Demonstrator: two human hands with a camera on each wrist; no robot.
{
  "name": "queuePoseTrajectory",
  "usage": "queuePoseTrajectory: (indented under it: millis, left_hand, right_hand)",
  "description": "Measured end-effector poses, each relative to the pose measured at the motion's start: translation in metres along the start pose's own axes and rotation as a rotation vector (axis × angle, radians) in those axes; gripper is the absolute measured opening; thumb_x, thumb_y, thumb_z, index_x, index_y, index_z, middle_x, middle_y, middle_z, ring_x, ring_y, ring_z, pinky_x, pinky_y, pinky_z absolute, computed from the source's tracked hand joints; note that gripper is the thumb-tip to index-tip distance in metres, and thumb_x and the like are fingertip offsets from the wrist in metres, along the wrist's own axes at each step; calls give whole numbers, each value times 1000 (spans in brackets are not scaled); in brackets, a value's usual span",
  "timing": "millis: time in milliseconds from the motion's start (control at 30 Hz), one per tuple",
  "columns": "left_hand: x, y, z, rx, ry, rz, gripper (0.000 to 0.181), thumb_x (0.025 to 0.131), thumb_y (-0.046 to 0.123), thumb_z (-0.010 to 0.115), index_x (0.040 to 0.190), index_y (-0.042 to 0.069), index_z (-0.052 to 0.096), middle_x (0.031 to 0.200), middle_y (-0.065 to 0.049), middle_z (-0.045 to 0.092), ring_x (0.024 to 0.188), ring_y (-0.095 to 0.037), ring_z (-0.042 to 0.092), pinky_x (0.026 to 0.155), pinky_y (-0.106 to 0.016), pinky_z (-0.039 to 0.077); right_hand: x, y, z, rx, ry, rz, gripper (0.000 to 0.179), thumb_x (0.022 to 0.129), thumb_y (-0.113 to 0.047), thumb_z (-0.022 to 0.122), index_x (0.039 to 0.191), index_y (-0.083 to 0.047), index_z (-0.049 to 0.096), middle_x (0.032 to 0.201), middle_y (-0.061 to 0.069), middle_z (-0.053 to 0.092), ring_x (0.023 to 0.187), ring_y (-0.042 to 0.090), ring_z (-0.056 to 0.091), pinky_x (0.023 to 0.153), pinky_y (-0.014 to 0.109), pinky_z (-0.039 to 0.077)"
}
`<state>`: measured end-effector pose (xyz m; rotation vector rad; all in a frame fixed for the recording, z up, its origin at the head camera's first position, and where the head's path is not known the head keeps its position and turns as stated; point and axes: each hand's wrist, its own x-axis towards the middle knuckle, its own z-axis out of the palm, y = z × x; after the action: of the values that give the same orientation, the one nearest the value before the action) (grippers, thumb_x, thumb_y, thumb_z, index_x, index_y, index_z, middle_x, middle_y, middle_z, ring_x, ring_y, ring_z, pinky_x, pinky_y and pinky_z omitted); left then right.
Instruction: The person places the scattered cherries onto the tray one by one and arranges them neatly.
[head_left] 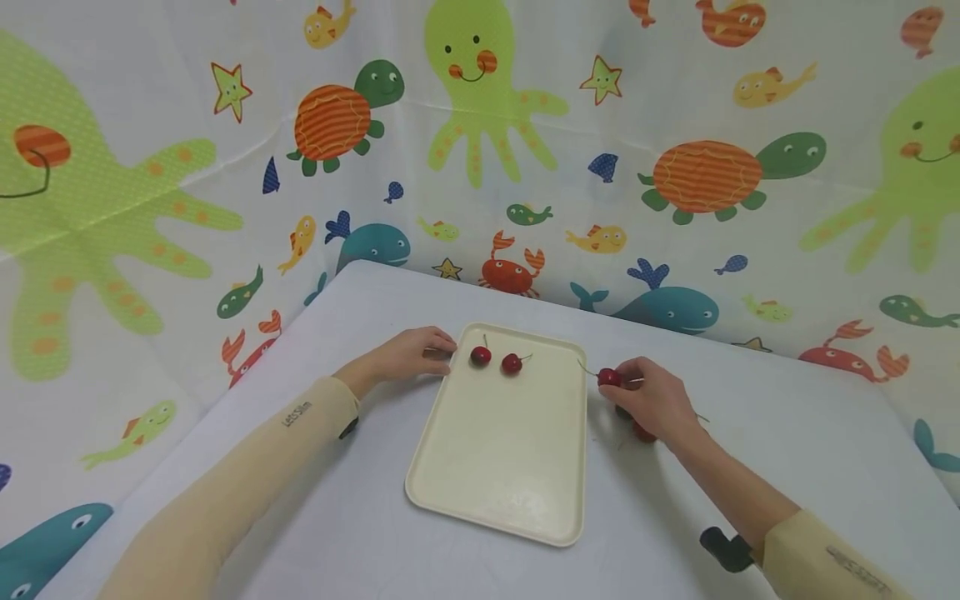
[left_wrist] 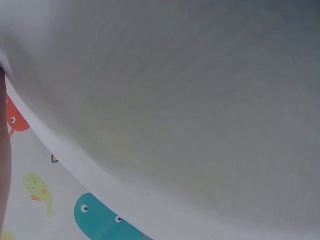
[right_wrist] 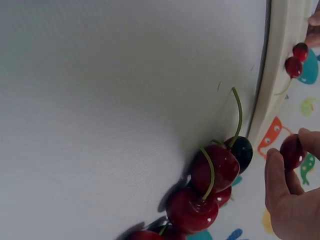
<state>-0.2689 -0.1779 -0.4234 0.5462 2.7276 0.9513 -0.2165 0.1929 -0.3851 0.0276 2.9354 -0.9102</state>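
Observation:
Between thumb and fingers my right hand (head_left: 660,398) pinches a dark red cherry (head_left: 609,377), just off the right edge of a cream tray (head_left: 502,450); its stem points left toward the rim. The right wrist view shows this held cherry (right_wrist: 293,151) at the fingertips. Two more cherries lie near the tray's far end, one on the left (head_left: 481,356) and one beside it (head_left: 512,364). At the tray's far left edge, my left hand (head_left: 412,354) rests its fingers against the rim. The left wrist view shows mostly white table surface.
A cluster of several cherries (right_wrist: 215,167) with green stems lies on the white table (head_left: 315,500), right of the tray and partly hidden under my right hand in the head view. A curtain (head_left: 525,200) printed with sea animals hangs behind the table.

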Motion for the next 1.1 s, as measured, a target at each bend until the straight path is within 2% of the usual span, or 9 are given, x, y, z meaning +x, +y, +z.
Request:
queuePoseTrajectory:
  millis: [400, 633, 1100]
  left_hand:
    - [2, 1, 1, 9, 9, -6, 44, 82, 25, 70, 121, 11, 60, 124, -2, 55, 118, -19, 51, 100, -36, 44]
    - [4, 0, 3, -4, 11, -30, 44, 81, 26, 70, 121, 13, 60, 124, -1, 55, 117, -18, 51, 99, -35, 45]
    - [6, 0, 4, -8, 17, -14, 44, 81, 25, 70, 121, 10, 60, 124, -2, 55, 117, -19, 52, 99, -36, 45]
  right_hand:
    - [21, -16, 16, 1, -29, -9, 52, 78, -43, 69, 112, -8, 52, 108, 12, 60, 94, 24, 55, 79, 38, 54]
    - [29, -27, 28, -14, -42, -38, 46, 78, -37, 70, 108, -6, 53, 99, 11, 60, 85, 22, 54, 71, 27, 55]
    - [47, -30, 48, -50, -52, -30, 40, 77, -33, 73, 100, -5, 56, 89, 9, 60, 76, 20, 55, 62, 22, 54]
